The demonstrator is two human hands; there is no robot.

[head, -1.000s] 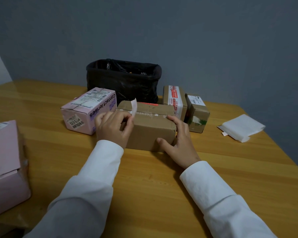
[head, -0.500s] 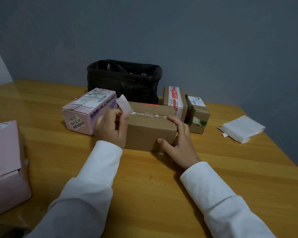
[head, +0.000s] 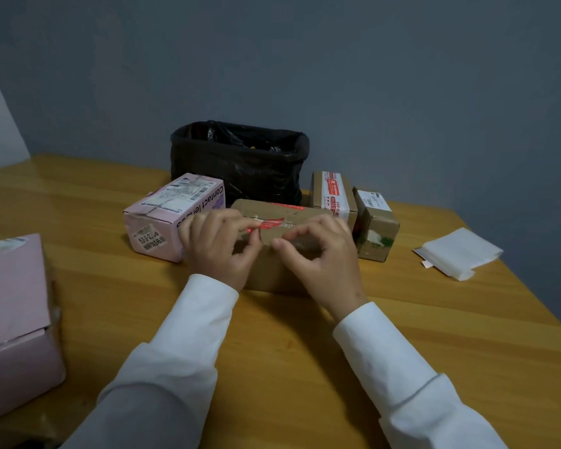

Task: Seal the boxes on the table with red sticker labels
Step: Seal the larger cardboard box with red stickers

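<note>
Two hands at mid-frame on the brown box [head: 272,270]. Head view: my left hand [head: 217,251] pinches the red sticker label [head: 271,223] by its left end, fingers [head: 255,236] clamped on it; label lies over the box's top seam. My right hand [head: 318,254] hovers curled above the front edge; whether it grips anything, I cannot tell. Risk: label creases or lands skewed off the seam if pressed unevenly; box could slide on the bench [head: 305,351].

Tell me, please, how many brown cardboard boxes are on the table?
3: one under both hands at the centre, one with a red and white label behind it to the right, one smaller further right. More may hide behind the black bin.
</note>
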